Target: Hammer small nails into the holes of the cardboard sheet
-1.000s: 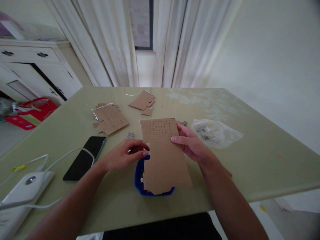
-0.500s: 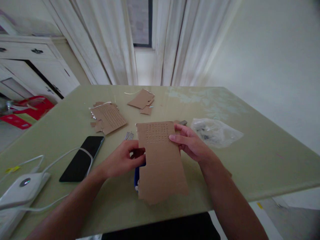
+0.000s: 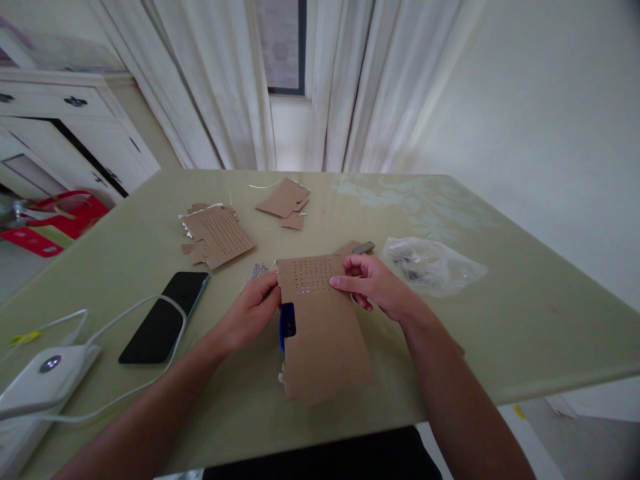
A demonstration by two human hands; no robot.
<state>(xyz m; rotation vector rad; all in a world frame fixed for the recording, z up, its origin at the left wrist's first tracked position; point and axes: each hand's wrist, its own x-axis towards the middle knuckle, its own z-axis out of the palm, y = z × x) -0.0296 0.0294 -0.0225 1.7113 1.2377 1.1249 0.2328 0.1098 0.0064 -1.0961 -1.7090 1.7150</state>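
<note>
**Cardboard sheet (image 3: 323,327) held in both hands above the desk**

The desk (image 3: 500,320) is pale green and carries everything here. The cardboard sheet sits over its near middle, in front of me, tilted a little, with a grid of small holes near its far end and a ragged near edge. Under its left side a blue tray (image 3: 287,320) shows through a notch. A clear plastic bag (image 3: 433,265) lies to the right, apart from the sheet. To the left lie a black phone (image 3: 165,317) and a white charger box (image 3: 47,373) with its cable (image 3: 125,313) looping across the phone. Farther back are a second punched cardboard piece (image 3: 220,235) and some torn scraps (image 3: 285,199).

My right hand (image 3: 377,287) grips the sheet's right edge beside the holes, fingers closed on it. My left hand (image 3: 250,313) pinches the left edge near the top corner. A small bunch of metal pins (image 3: 257,271) lies just beyond my left hand.
</note>
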